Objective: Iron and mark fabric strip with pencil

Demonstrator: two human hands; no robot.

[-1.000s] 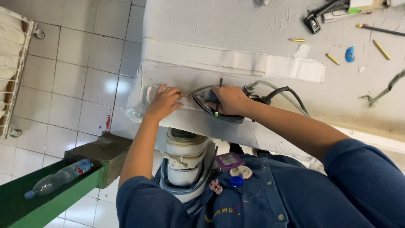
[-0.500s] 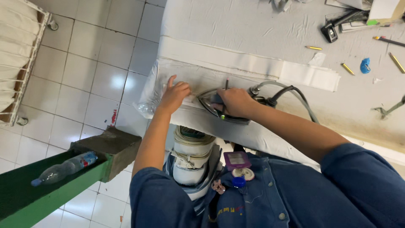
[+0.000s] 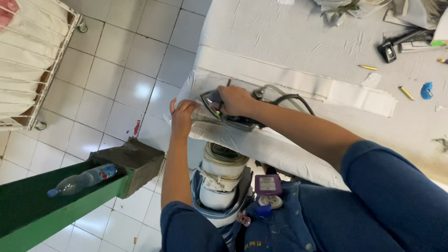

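Iron (image 3: 224,109) nearer the cloth's left end

My padded ironing table (image 3: 289,42) fills the upper right. On it lie white cloth strips (image 3: 359,95), yellow pencils (image 3: 405,92) and my iron (image 3: 228,114).

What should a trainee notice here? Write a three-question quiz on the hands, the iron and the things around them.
1. True or false: the right hand grips the iron.
2. What does the left hand press on? A) white fabric B) the plastic bottle C) the blue object
3. The plastic bottle lies on a ____ ledge.

Key: 1 true; 2 A; 3 green.
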